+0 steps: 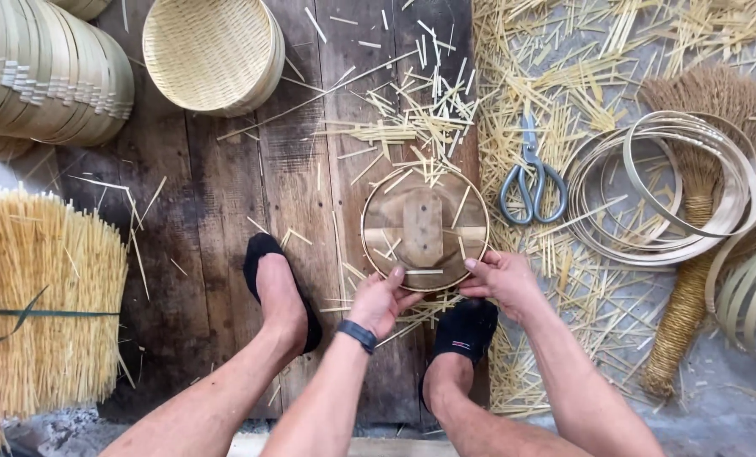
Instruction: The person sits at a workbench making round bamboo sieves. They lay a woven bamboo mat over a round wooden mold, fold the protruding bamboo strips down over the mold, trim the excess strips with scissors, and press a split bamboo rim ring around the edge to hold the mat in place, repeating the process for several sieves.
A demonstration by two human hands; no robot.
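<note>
Here both the left hand [380,302] and right hand [501,278] grip the round bamboo frame's [424,227] near rim.

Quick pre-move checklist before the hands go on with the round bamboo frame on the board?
1. Both hands on the frame: left hand and right hand touch the near rim of the round bamboo frame. Ok.
2. Frame lying flat on the wooden board: ok.
3. Frame free of loose bits: a few bamboo slivers lie across it. Not ok.
4. Scissors at hand: on the straw right of the frame, blades shut. Ok.
5. Spare bamboo hoops nearby: stacked at the right. Ok.
6. Rim joint firmly closed: cannot tell.
</note>
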